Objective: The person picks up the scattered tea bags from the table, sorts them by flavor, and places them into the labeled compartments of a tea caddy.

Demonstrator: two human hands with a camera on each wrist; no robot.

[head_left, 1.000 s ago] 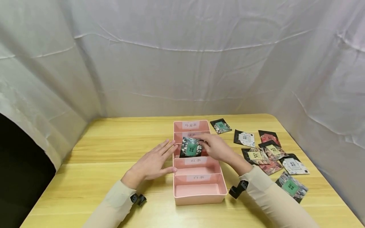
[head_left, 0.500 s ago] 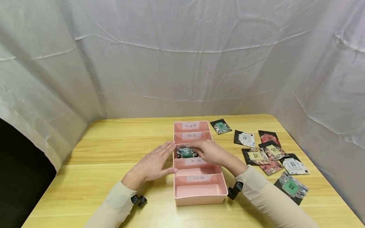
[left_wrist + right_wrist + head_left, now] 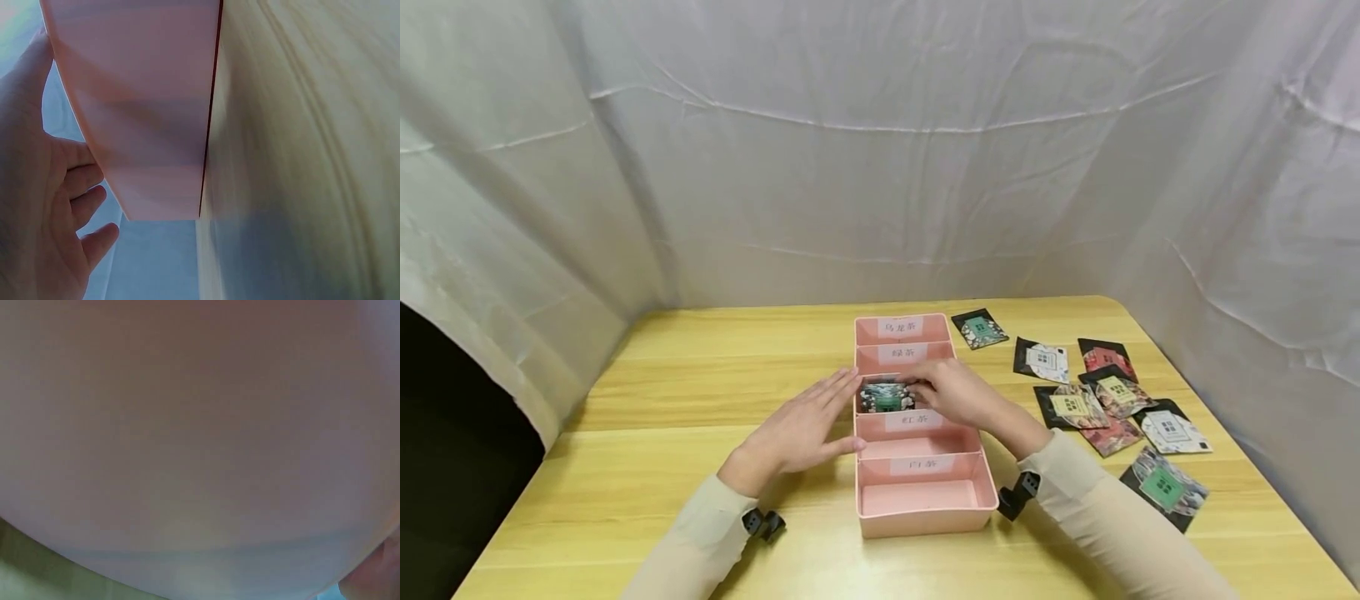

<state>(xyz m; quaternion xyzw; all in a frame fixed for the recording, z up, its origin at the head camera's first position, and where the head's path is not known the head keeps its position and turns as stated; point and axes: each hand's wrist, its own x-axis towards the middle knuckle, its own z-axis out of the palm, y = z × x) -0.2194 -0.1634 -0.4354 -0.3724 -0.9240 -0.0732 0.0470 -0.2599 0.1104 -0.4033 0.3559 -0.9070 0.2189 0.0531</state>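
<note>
A pink box with a row of labelled compartments stands on the wooden table. In its middle compartment sits a black tea packet with a green label and a floral print, its lower part hidden by a divider. My right hand reaches over the box's right rim, finger and thumb pinching the packet's right edge. Straight-fingered, my left hand rests against the left rim; the left wrist view has this hand along the box's side wall. The box wall fills most of the right wrist view.
To the right lie several more tea packets: a green-labelled one near the box's far corner, a white-labelled one, a red-labelled one, yellow-labelled ones overlapping others, and a green-labelled one closest to me. A pale curtain hangs behind.
My right hand has lowered the green-labelled packet from above the box into the middle compartment and shifted it slightly left. The left hand has stayed at the rim.
</note>
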